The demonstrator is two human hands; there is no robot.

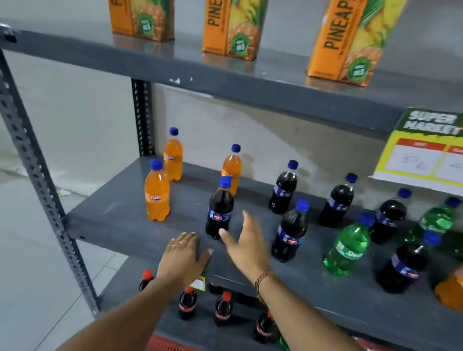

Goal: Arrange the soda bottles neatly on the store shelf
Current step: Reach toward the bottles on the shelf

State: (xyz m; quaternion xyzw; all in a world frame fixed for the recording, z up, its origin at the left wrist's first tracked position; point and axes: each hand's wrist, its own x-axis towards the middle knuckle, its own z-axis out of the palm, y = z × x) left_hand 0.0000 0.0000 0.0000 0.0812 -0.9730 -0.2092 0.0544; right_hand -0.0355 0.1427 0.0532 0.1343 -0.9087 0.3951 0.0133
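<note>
Palm-down, left hand on shelf.

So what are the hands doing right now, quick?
Left hand: open, palm down on the shelf edge, holding nothing.
Right hand: open, empty, beside a dark soda bottle.

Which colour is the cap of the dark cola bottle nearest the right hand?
Blue cap, seen in the head view.

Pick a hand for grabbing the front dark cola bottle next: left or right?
Right, probably. The right hand is open, raised over the grey metal shelf, thumb close to the front dark cola bottle with the blue cap. The left hand lies flat on the shelf's front edge, lower and further away.
</note>
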